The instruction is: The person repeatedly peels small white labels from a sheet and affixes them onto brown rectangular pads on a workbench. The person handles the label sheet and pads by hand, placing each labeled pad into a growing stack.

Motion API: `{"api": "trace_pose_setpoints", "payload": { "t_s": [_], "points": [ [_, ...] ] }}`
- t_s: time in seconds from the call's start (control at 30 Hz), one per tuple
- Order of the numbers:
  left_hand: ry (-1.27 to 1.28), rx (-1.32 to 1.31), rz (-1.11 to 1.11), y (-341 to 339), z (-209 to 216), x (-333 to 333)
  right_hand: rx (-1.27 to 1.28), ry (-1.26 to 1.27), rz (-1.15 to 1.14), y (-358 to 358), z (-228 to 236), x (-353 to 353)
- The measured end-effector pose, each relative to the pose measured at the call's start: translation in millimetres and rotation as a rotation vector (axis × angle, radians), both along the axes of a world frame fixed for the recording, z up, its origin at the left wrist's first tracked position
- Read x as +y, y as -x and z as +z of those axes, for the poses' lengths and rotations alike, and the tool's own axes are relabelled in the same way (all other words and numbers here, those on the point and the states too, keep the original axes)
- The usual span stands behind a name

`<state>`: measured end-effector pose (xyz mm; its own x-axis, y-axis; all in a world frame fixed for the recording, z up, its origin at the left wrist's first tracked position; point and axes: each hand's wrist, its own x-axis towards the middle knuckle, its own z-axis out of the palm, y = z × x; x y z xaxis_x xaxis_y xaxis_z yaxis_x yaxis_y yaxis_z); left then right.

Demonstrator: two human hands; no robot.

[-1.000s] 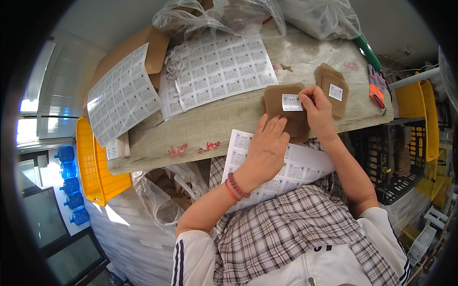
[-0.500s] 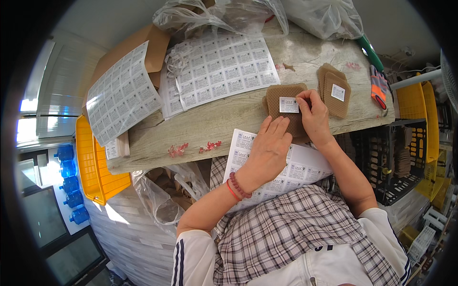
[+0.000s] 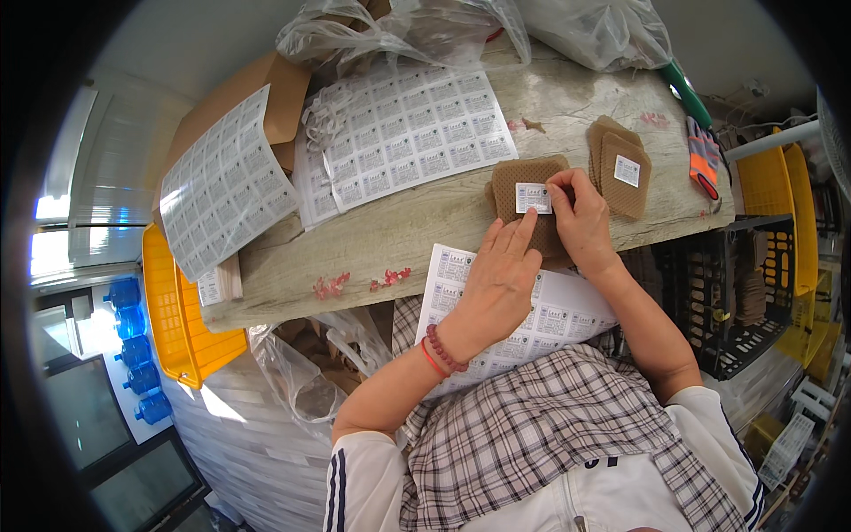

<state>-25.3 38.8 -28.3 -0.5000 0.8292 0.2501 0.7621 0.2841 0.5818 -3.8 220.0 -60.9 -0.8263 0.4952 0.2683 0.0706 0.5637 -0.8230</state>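
Note:
A stack of brown mesh-textured pads (image 3: 507, 206) lies at the table's near edge, with a small white printed label (image 3: 530, 197) on the top one. My left hand (image 3: 498, 288) stretches its fingers out flat, the fingertips pressing on the pad and the label's lower edge. Thumb and forefinger of my right hand (image 3: 581, 220) pinch the label at its right edge. Across my lap, partly under my left hand, rests a sheet of printed labels (image 3: 567, 321). Beside my right hand sits a second pad stack (image 3: 631, 199), whose top pad bears a label.
Further label sheets (image 3: 417, 129) cover the table's far left; another sheet (image 3: 226, 191) leans against a cardboard box (image 3: 288, 97). Clear plastic bags (image 3: 603, 35) lie along the back. A glove (image 3: 703, 161) is at the right end. Yellow (image 3: 182, 328) and black crates (image 3: 749, 301) flank the table.
My left fingertips have moved up slightly and now touch the label's lower edge. The right hand keeps its pinch on the label's right side, almost unmoved.

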Motion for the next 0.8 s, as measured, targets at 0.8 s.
{"api": "trace_pose_setpoints", "payload": {
  "t_s": [0.8],
  "points": [
    [0.075, 0.092, -0.043, 4.9, -6.4, 4.6, 0.084, -0.306, -0.116, 2.4, -9.8, 1.1]
  ]
}}
